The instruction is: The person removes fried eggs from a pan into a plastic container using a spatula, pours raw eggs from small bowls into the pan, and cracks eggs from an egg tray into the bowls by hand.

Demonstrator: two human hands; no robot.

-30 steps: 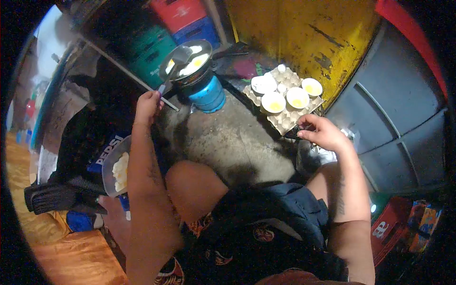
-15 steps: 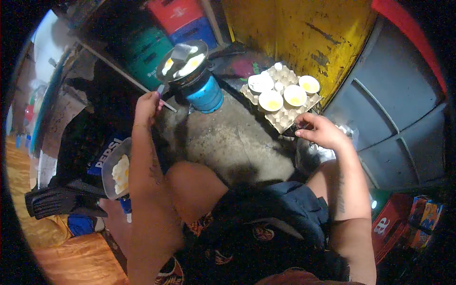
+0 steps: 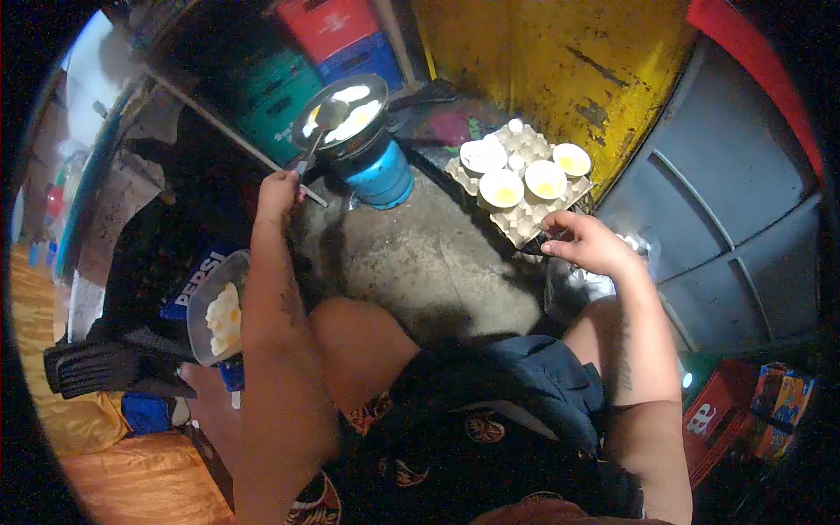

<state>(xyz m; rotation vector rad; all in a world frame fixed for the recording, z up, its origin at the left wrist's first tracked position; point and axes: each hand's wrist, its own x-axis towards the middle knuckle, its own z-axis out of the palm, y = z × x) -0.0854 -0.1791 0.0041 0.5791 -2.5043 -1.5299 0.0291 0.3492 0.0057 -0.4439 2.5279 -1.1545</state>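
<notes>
My left hand (image 3: pixel 278 196) is closed around the handle of a spatula (image 3: pixel 313 150). The spatula's blade reaches into a round frying pan (image 3: pixel 382 94), where fried eggs (image 3: pixel 357 118) lie. Under the pan stands a blue stove (image 3: pixel 382 178). My right hand (image 3: pixel 591 245) hovers by the near corner of a cardboard egg tray (image 3: pixel 518 226), fingers loosely curled, thumb apart, nothing visible in them. On the tray sit several white bowls (image 3: pixel 501 188), some with yolk showing, and whole eggs (image 3: pixel 516 163).
A clear plastic container (image 3: pixel 199 306) of cooked eggs is beside my left forearm. Stacked crates (image 3: pixel 328 31) stand behind the pan. A yellow rusty panel (image 3: pixel 560 61) and grey metal door (image 3: pixel 735 175) border the right. A plastic bag (image 3: pixel 595 280) lies below my right hand.
The spatula blade has come down and tilted among the eggs in the pan; before, it was raised flat above them. My left hand has shifted slightly; the right hand is nearly still.
</notes>
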